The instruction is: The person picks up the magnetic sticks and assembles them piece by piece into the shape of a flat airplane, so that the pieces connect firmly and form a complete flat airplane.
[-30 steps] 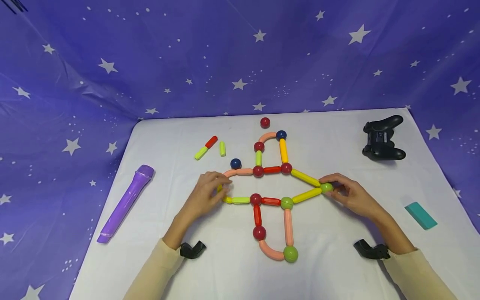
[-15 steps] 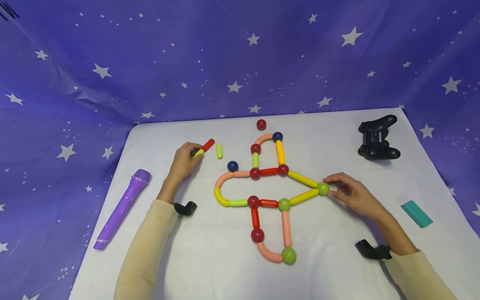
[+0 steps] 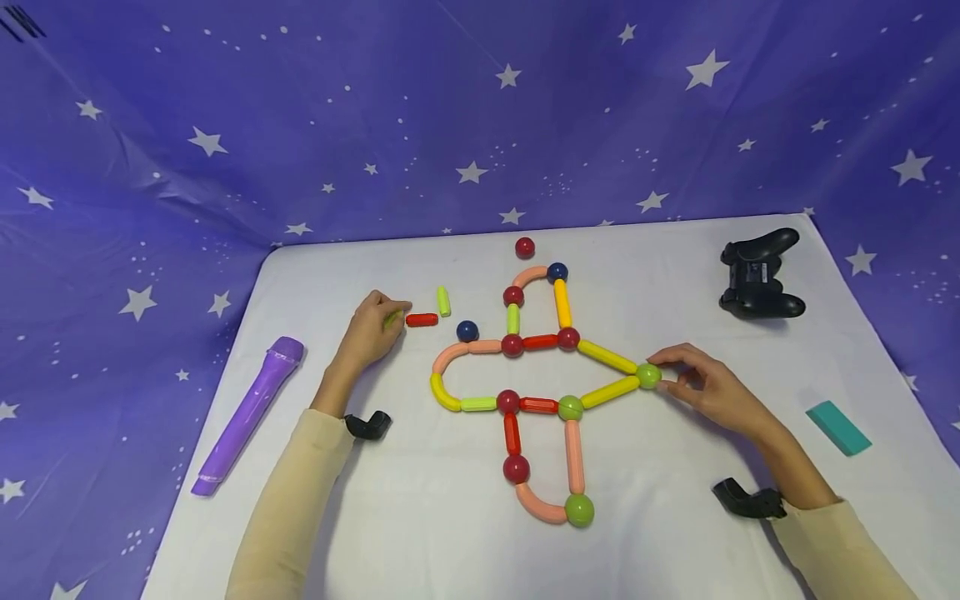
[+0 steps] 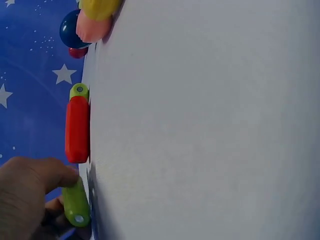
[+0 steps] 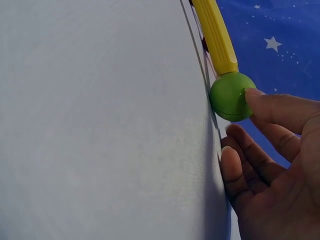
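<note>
My left hand [image 3: 369,327] pinches a short lime-green magnetic stick [image 4: 76,206] at the back left, low over the white table. A red stick [image 3: 422,320] lies just right of its fingertips; in the left wrist view a small gap shows between the two sticks. My right hand [image 3: 708,385] holds a green ball [image 5: 232,97] between thumb and fingers. Two yellow sticks [image 3: 609,357] meet at that ball, the right-hand point of a flat figure of sticks and balls. A curved yellow stick [image 3: 444,393] and a curved pink stick [image 3: 447,358] round off its left end.
A loose lime-green stick [image 3: 443,301] and a red ball [image 3: 525,247] lie farther back. A dark blue ball [image 3: 467,331] sits against the figure. A purple microphone [image 3: 251,412] lies left; a black game controller [image 3: 761,275] and teal block [image 3: 838,427] lie right.
My left hand has left the figure's curved left end, reached back and taken the lime-green stick. The red stick has swung from slanted to nearly level. My right hand stays at the green ball.
</note>
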`<state>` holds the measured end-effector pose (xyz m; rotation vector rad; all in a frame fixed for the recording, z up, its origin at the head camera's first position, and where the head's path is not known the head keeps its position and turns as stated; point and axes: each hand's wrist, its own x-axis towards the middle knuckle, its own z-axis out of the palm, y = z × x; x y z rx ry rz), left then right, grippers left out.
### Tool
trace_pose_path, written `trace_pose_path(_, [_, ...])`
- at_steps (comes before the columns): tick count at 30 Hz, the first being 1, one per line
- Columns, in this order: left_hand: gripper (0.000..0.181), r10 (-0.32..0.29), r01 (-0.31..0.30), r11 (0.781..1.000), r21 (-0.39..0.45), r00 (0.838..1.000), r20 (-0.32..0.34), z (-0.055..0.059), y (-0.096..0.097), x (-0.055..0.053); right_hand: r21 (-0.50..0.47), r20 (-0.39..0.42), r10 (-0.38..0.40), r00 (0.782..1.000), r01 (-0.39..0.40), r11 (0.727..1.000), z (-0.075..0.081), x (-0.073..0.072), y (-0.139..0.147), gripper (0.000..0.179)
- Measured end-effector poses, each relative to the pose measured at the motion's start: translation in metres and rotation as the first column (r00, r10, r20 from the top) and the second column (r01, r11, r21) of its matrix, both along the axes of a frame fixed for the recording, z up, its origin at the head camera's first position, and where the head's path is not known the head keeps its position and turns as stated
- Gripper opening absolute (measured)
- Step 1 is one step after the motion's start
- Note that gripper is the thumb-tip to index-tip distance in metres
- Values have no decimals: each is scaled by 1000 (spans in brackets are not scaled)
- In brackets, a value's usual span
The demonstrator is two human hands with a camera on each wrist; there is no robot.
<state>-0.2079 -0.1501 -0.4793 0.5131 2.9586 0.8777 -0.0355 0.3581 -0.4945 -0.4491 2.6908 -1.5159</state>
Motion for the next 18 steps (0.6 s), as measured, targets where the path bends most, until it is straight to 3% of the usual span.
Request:
trace_pose_path(3, [32,23,-19,995,96,999,-34,9,9,3,14,-5,-16,1000,16,1000,0,1,3,38])
trace_pose_path(5, [32,9,1,981,194,999,-48,19,20,8,34,-25,-31,999,32,999,2,1,4,39])
trace_pose_path(8, [30,-78,86,945,317,996,-40,38,51,16,80,-74,-72,995,78,994,3,1,9,40])
trace_pose_path(10, [30,-161,146,916,374,987,7,50,79,21,115,-103,-103,989,115,987,4,2,12,40])
trace_pose_path(13, [31,-284,217,883,415,953,107,59,124,29,193,-146,-132,980,159,968,3,1,15,40])
trace_pose_path(18, [34,-444,335,856,394,867,228,58,202,37,325,-170,-126,977,176,929,-2,1,17,45])
